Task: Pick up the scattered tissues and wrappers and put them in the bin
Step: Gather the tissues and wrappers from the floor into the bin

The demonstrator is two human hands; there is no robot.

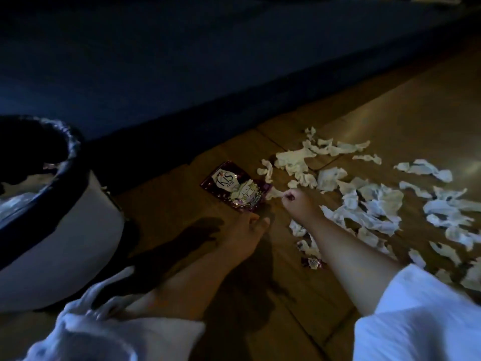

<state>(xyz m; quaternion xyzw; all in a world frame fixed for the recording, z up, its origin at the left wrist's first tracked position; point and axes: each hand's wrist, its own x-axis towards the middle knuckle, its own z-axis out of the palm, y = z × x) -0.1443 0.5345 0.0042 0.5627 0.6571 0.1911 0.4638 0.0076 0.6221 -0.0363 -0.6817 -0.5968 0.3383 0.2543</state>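
View from the head camera, as I read it from my station. The right grip (296, 200) is curled into a loose fist with its fingertips pinched on a small tissue scrap (274, 193). The scrap sticks out to the left of the knuckles, with its long axis roughly level across the frame, and its far end reaches the right corner of the purple wrapper (234, 186).

The wrapper lies flat on the wooden floor (390, 100), printed face up, with its long axis running from far left to near right. The left grip (250, 225) rests on the floor with its fingertips at the wrapper's near corner. I cannot tell whether it has hold of the foil.

The scattered tissues (364, 199) spread to the right of both hands. A second small wrapper (312, 263) lies beside the right forearm. The bin (78, 230), white with a black liner, stands at the left, well apart from the wrapper.
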